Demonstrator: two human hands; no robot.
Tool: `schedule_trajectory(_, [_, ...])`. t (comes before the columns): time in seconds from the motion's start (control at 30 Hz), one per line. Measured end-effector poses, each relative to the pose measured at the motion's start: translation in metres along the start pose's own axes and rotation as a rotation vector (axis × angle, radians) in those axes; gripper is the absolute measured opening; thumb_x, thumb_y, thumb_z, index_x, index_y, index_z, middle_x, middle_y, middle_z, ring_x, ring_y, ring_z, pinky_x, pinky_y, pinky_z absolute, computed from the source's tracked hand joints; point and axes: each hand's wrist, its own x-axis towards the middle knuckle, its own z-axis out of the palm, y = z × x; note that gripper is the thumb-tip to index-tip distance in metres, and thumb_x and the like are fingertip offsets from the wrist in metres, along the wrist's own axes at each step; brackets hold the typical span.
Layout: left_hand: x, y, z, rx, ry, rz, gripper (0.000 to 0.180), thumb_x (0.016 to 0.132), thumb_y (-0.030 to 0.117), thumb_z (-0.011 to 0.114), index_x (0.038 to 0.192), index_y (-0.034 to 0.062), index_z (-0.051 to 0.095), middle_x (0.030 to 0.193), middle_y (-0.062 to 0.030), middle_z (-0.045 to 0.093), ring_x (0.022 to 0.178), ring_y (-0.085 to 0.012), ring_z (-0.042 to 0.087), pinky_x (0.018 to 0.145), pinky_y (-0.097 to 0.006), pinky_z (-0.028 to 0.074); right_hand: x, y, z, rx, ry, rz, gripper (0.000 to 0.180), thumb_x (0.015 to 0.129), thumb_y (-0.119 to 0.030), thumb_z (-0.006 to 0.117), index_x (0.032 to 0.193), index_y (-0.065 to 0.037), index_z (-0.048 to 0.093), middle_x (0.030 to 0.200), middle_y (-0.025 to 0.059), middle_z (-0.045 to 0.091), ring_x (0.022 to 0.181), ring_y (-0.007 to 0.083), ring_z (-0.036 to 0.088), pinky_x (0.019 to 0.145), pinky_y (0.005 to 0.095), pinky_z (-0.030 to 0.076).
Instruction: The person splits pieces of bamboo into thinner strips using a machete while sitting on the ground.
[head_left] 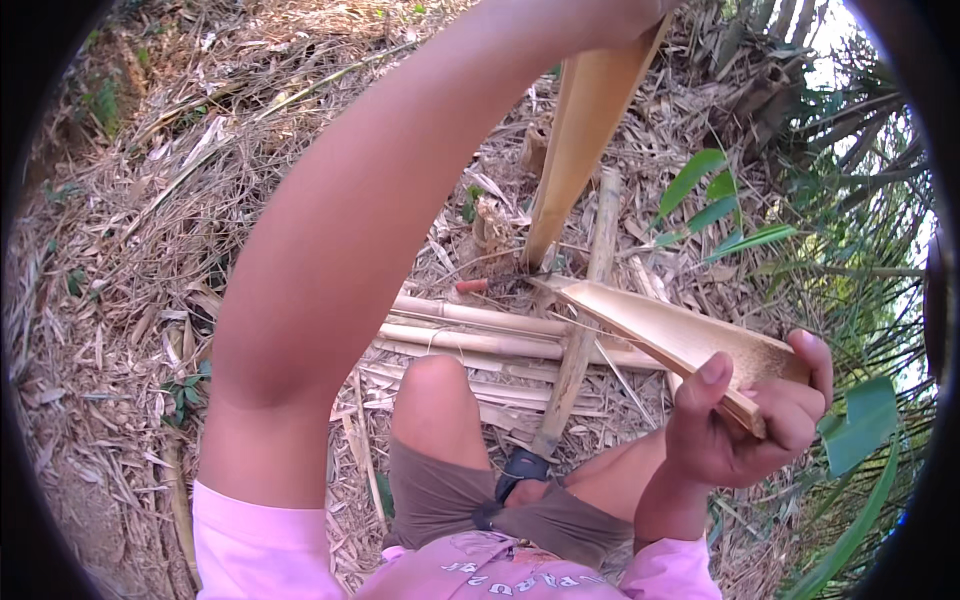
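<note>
- Head view: the person's right hand [745, 420] is curling closed around the near end of a pale split bamboo slat [665, 335], thumb lying along its edge.
- The left arm [370, 230] is reaching up to a second tan bamboo half [585, 130]; its hand is going out of view, so I cannot tell its grip.
- Both pieces are meeting low above the straw-littered ground [110, 300].
- They look stiff, light and splintery; holding the smooth outer face seems safest.

The right hand [745, 420] holds one end of a split bamboo piece [670, 335]. The left arm reaches up to another bamboo strip [585, 130]. Bamboo sticks [470, 335] lie on dry leaves [130, 300].
</note>
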Motion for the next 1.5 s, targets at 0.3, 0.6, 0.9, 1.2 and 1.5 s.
schedule_trajectory(0.3, [0.046, -0.052, 0.003, 0.174, 0.212, 0.001, 0.057, 0.098, 0.048, 0.052, 0.081, -0.0026, 0.071, 0.084, -0.0268, 0.069, 0.088, -0.0427, 0.066, 0.084, -0.049, 0.052, -0.089, 0.017, -0.1, -0.303, -0.023, 0.126, 0.02, 0.091, -0.027, 0.054, 0.089, -0.013, 0.04, 0.092, 0.0048, 0.049, 0.112, 0.0348, 0.055, 0.102, 0.0544, 0.046])
schedule_trajectory(0.6, [0.075, -0.087, 0.003, 0.225, 0.295, 0.071, 0.056, 0.094, 0.051, 0.057, 0.084, -0.0017, 0.073, 0.083, -0.0238, 0.07, 0.081, -0.041, 0.067, 0.079, -0.047, 0.053, -0.147, 0.077, -0.154, -0.187, -0.034, 0.322, 0.021, 0.097, -0.022, 0.052, 0.092, -0.008, 0.038, 0.114, 0.0114, 0.056, 0.13, 0.0458, 0.046, 0.108, 0.0592, 0.04])
schedule_trajectory(0.9, [0.026, -0.02, 0.029, -1.135, 0.306, -0.119, 0.044, 0.094, 0.036, 0.065, 0.071, -0.0014, 0.069, 0.068, -0.0113, 0.069, 0.058, -0.016, 0.065, 0.057, -0.033, 0.051, -0.115, 0.036, -0.095, 0.377, 0.437, 0.52, 0.054, 0.095, -0.021, 0.05, 0.144, 0.0, 0.04, 0.146, 0.025, 0.044, 0.127, 0.0353, 0.053, 0.108, 0.0486, 0.047])
schedule_trajectory(1.2, [-0.067, 0.032, 0.014, -0.922, 0.267, -0.009, 0.059, 0.093, 0.056, 0.055, 0.079, 0.0005, 0.069, 0.071, -0.0133, 0.068, 0.071, -0.0218, 0.068, 0.064, -0.035, 0.052, -0.058, -0.047, -0.005, 0.7, 0.558, 0.489, 0.04, 0.09, -0.018, 0.055, 0.126, -0.003, 0.043, 0.107, 0.02, 0.059, 0.099, 0.0312, 0.062, 0.092, 0.0485, 0.054])
schedule_trajectory(1.5, [-0.119, -0.007, 0.038, -1.369, 0.286, 0.421, 0.122, 0.057, 0.078, 0.075, 0.137, -0.0031, 0.03, 0.107, -0.0229, 0.064, 0.094, -0.0296, 0.067, 0.083, -0.043, 0.056, 0.005, -0.054, 0.037, 0.704, 0.253, 0.653, 0.027, 0.098, -0.011, 0.052, 0.122, 0.0, 0.047, 0.1, 0.0082, 0.054, 0.09, 0.017, 0.057, 0.083, 0.0324, 0.05])
